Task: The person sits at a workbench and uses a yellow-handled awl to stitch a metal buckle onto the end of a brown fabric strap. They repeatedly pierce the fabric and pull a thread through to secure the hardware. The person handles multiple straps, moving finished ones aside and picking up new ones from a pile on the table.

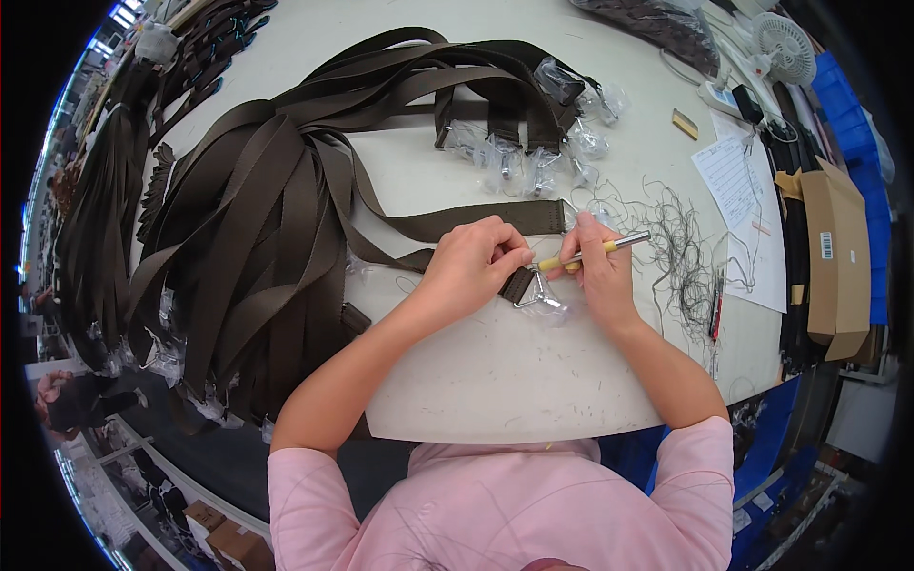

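My left hand is closed, pinching the end of a dark brown webbing strap. A metal buckle wrapped in clear plastic is attached to that strap end. My right hand is closed around a slim pen-like tool with a yellow grip and a silver shaft. The tool's yellow end points left, close to my left fingertips and the strap end. Just beyond my hands, another strap's stitched end lies flat on the table. My fingers partly hide the held strap.
A large pile of brown straps covers the left of the table. Loose dark threads lie at the right, near a written sheet. A small brush-like block, a white fan and a cardboard box stand farther right.
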`<action>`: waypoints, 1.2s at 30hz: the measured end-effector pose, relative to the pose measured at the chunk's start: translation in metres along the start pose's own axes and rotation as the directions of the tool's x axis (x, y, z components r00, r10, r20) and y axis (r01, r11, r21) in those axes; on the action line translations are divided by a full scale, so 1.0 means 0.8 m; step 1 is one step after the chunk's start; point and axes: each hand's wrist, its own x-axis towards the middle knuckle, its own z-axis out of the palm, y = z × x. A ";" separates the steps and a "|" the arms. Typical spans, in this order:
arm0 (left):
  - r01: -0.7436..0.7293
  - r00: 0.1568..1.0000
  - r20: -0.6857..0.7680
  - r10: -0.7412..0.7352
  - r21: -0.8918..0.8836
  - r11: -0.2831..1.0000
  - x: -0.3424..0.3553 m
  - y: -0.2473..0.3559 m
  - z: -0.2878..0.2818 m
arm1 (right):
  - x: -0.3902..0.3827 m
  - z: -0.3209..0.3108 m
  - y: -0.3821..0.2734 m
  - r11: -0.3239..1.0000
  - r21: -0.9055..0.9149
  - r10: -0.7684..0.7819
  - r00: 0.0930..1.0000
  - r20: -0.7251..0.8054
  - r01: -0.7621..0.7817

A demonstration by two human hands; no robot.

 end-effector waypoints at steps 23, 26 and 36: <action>-0.241 0.950 0.225 0.218 0.080 0.967 -0.022 -0.006 -0.038 | -0.022 0.020 -0.005 0.994 -0.097 0.049 0.997 0.063 -0.043; -0.254 0.947 0.219 0.234 0.066 0.965 -0.023 -0.006 -0.040 | -0.022 0.024 -0.010 0.994 -0.099 0.051 0.997 0.065 -0.044; -0.253 0.948 0.221 0.229 0.082 0.964 -0.022 -0.009 -0.039 | -0.022 0.024 -0.006 0.993 -0.107 0.049 0.995 0.088 -0.039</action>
